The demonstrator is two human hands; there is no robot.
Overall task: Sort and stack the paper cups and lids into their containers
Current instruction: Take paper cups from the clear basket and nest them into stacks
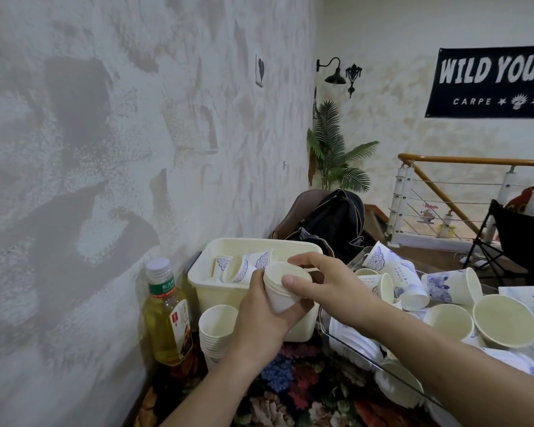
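Our forearms reach in over the floral cloth (293, 383). We are mid-nesting: our left hand (259, 312) wraps the small stack of plain cups (279, 291), held above the near edge of the cream bin (204, 272), while our right hand (318, 282) pinches the top cup's rim. Next, we judge, that cup needs pressing down squarely, then the stack goes onto the taller cup stack (216, 331) beside the bottle (167, 312). Cups here are white, thin-walled and tapered.

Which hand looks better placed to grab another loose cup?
Probably the right hand: it only pinches the rim of the held cups, nearest the loose cups. The left hand grips those cups.
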